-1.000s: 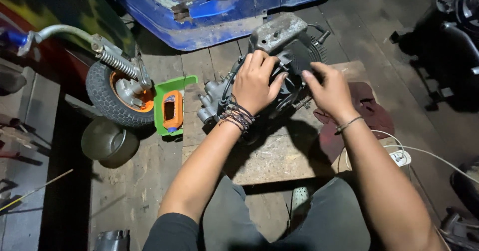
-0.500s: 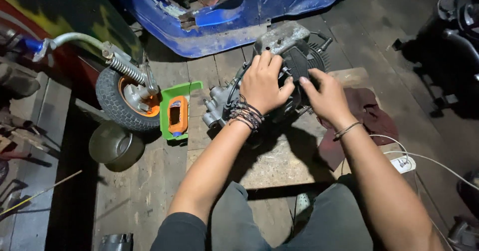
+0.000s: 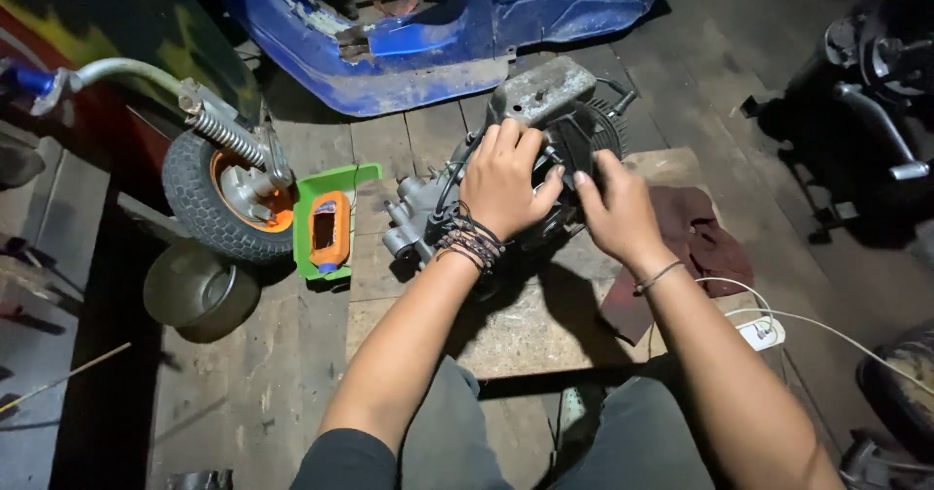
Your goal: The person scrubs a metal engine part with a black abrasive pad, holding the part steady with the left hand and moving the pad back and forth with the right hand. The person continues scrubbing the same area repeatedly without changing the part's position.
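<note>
A grey metal scooter engine [image 3: 540, 96] lies on a wooden board [image 3: 545, 329] on the floor. My left hand [image 3: 506, 183], with several bracelets on the wrist, rests flat on top of the engine's middle. My right hand [image 3: 618, 213] grips the engine's right side near the round finned flywheel [image 3: 593, 135]. Both hands hold the engine.
A small wheel [image 3: 219, 203] with an orange hub and a spring fork stands at left, beside a green tray [image 3: 331, 227] holding an orange object. A blue scooter body [image 3: 438, 23] is behind. A dark red rag [image 3: 696, 242], a white power strip [image 3: 759, 332] and a metal bowl [image 3: 195, 290] lie nearby.
The view has shifted slightly, so everything sits a bit lower and to the right. My hands stay on the engine in nearly the same grip.
</note>
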